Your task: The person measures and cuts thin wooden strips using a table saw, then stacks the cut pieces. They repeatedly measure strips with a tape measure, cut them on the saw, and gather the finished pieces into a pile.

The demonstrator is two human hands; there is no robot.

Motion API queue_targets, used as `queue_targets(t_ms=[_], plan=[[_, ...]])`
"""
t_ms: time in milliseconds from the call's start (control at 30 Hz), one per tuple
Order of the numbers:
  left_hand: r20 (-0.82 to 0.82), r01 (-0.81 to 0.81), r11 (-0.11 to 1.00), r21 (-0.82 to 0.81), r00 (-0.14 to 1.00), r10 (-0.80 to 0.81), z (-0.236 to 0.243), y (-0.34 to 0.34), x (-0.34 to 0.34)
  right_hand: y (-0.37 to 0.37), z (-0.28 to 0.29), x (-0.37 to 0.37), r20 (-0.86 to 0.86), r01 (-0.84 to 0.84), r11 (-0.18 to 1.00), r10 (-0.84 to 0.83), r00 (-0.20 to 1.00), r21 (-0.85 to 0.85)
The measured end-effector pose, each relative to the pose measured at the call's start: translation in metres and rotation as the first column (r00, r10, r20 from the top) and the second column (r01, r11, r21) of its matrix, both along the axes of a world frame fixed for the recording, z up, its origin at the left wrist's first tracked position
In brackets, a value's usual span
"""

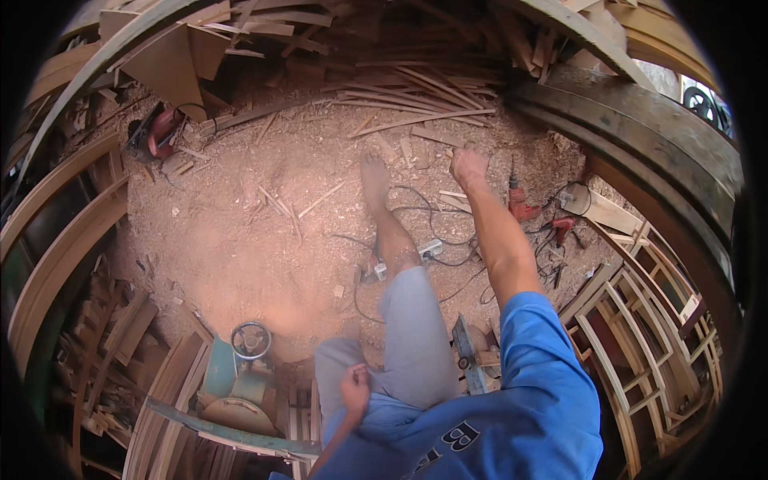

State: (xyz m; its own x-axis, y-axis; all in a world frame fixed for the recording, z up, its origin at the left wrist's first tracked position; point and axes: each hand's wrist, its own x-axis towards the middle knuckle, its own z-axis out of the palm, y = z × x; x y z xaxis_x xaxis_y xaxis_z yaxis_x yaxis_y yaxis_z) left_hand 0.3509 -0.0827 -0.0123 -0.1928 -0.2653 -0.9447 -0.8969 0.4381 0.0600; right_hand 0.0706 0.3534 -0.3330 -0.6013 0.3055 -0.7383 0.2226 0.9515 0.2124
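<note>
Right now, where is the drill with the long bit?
In the head view, the drill lies on the floor at right of centre, between the right hand and a smaller red tool.

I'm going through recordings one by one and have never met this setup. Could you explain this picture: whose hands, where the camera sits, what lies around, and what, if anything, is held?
There is no robot here, just a person with bare hands. A wide fisheye camera on the head looks down, so straight edges bend near the rim.

The right hand is stretched forward, low among wood pieces near a pile of wood strips; whether it grips one is too small to tell. The left hand is loosely curled by the lap, with nothing visible in it.

Shavings cover much of the floor. On it, to the right, lies a red power drill; a handwheel shows at lower left, and slatted wooden frames at right.
</note>
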Motion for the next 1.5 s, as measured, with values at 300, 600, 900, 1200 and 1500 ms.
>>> queue_targets(t_ms=[300,600,900,1200,1500], plan=[[0.105,0.006,0.984,-0.177,0.994,0.013,-0.039,0.054,-0.039,-0.024,-0.149,-0.034,-0.033,-0.131,0.99,0.133,0.991,0.053],[-0.585,-0.167,0.982,0.087,0.79,0.186,0.055,0.039,-0.193,-0.147,0.21,-0.086,-0.098,0.284,0.561,-0.555,0.826,-0.778],[-0.927,-0.071,0.989,0.131,0.345,0.147,0.252,-0.128,-0.271,-0.426,0.541,-0.093,0.321,0.336,0.08,-0.159,0.934,-0.938],[-0.561,-0.569,0.425,0.704,-0.077,0.825,0.251,-0.245,-0.141,-0.598,0.64,-0.024,-0.652,-0.703,-0.192,0.592,0.473,-0.685],[-0.508,-0.657,0.167,0.735,-0.37,0.778,0.273,-0.24,-0.091,-0.67,0.651,0.024,-0.67,-0.578,-0.501,0.734,0.111,-0.644]])
